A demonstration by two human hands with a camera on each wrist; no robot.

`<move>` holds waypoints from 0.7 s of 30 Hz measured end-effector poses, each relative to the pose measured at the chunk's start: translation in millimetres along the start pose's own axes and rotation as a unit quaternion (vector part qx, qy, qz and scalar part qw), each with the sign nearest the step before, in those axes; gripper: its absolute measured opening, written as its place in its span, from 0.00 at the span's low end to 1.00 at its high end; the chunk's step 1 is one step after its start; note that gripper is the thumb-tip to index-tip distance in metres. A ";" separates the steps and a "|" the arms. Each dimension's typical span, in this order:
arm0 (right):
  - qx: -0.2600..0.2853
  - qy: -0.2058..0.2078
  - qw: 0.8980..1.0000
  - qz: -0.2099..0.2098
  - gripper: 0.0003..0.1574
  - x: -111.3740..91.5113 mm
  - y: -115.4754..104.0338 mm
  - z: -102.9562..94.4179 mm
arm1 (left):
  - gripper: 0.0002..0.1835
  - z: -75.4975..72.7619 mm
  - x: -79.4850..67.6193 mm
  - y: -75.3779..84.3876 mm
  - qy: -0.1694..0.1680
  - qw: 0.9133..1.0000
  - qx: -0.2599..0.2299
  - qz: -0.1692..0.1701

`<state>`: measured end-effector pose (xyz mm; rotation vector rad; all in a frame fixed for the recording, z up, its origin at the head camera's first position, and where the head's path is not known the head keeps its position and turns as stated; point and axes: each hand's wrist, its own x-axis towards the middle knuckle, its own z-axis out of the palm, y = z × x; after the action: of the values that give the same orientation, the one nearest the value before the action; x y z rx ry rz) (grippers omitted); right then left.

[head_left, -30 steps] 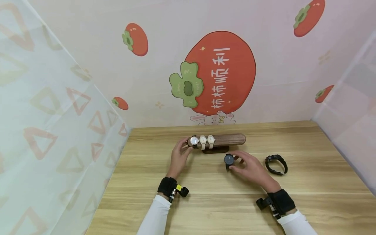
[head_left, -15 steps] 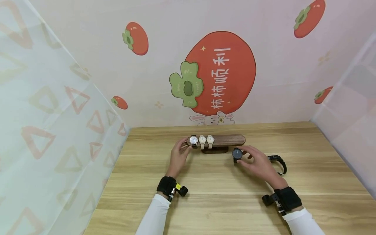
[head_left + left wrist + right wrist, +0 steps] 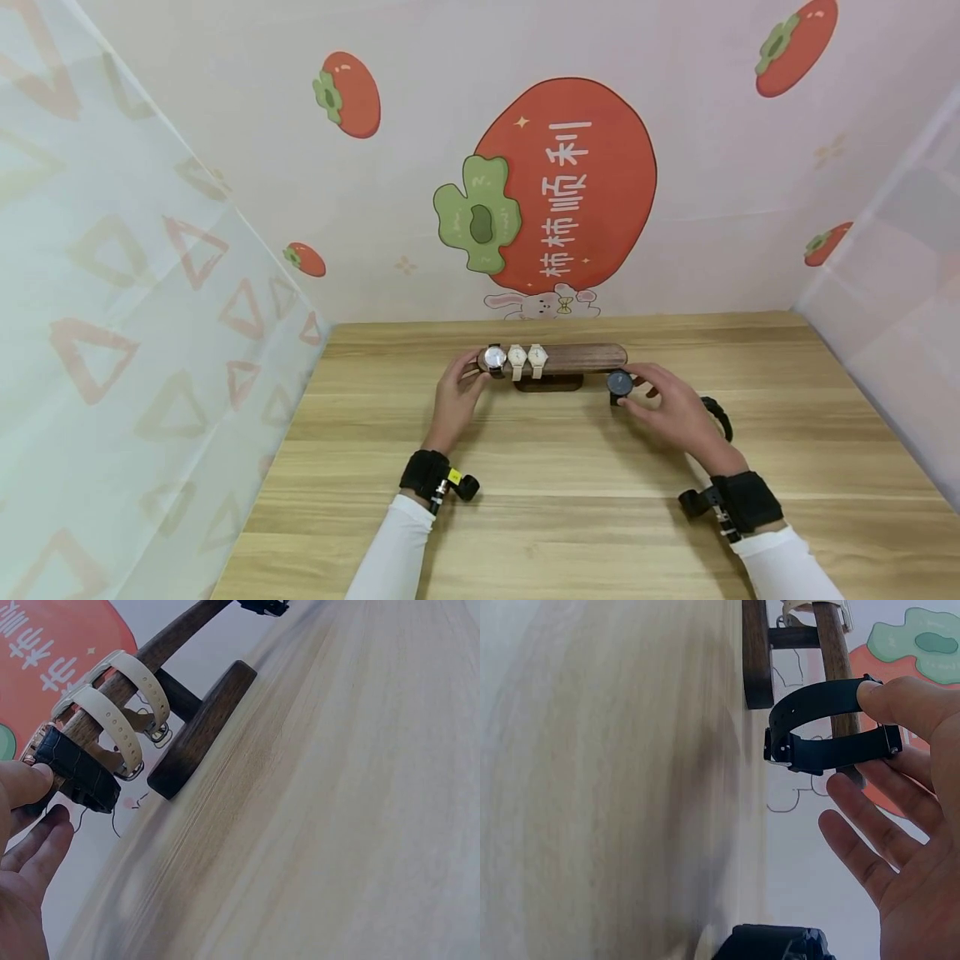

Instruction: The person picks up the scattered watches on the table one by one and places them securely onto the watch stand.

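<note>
A dark wooden watch stand stands at the back of the table. My left hand grips its left end, the thumb against the black strap of a silver-faced watch. Beside that watch, two cream watches are looped around the bar. My right hand pinches a black watch by its case between thumb and fingers. Its buckled strap forms a closed loop and overlaps the bar's right end in the right wrist view. The remaining right fingers are spread loosely.
Another black watch lies on the wooden table, partly hidden behind the right hand. A patterned backdrop rises directly behind the table, with side panels left and right.
My right hand has carried the black watch rightward and slightly back, to the stand's right end. It now covers part of the watch on the table. The left hand keeps its grip.
</note>
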<state>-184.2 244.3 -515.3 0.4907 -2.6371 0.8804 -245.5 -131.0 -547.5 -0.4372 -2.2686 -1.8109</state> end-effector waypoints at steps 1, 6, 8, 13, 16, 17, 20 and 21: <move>0.000 0.000 1.000 0.002 0.34 0.0 0.5 -1.1 | 0.26 0.0 0.0 -0.3 0.000 1.000 0.001 -0.001; -0.008 0.003 1.000 0.004 0.35 0.0 2.8 -6.1 | 0.26 -0.7 0.0 -0.7 0.000 1.000 0.003 -0.008; -0.009 0.004 1.000 0.003 0.35 -0.1 3.8 -7.4 | 0.27 -1.1 -0.5 -0.1 -0.001 1.000 0.002 -0.010; -0.011 0.006 1.000 -0.001 0.36 0.3 6.2 -9.4 | 0.26 -2.0 -0.2 0.2 0.001 1.000 -0.003 -0.014; -0.011 0.009 1.000 -0.003 0.36 0.6 6.6 -10.9 | 0.26 -1.8 0.4 0.1 0.001 1.000 -0.005 -0.014; -0.011 0.010 1.000 -0.002 0.36 0.7 6.9 -11.3 | 0.25 -1.7 0.5 0.2 0.000 1.000 -0.005 -0.014; -0.009 0.013 1.000 0.003 0.36 1.6 7.2 -12.6 | 0.25 -1.7 0.4 1.0 0.000 1.000 -0.005 -0.014; -0.010 0.015 1.000 0.003 0.36 2.1 7.2 -12.9 | 0.25 -1.8 0.3 1.1 0.000 1.000 -0.005 -0.014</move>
<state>-186.6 257.2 -508.3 0.4604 -2.6201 0.8558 -245.4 -132.5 -546.1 -0.4091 -2.2791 -1.8360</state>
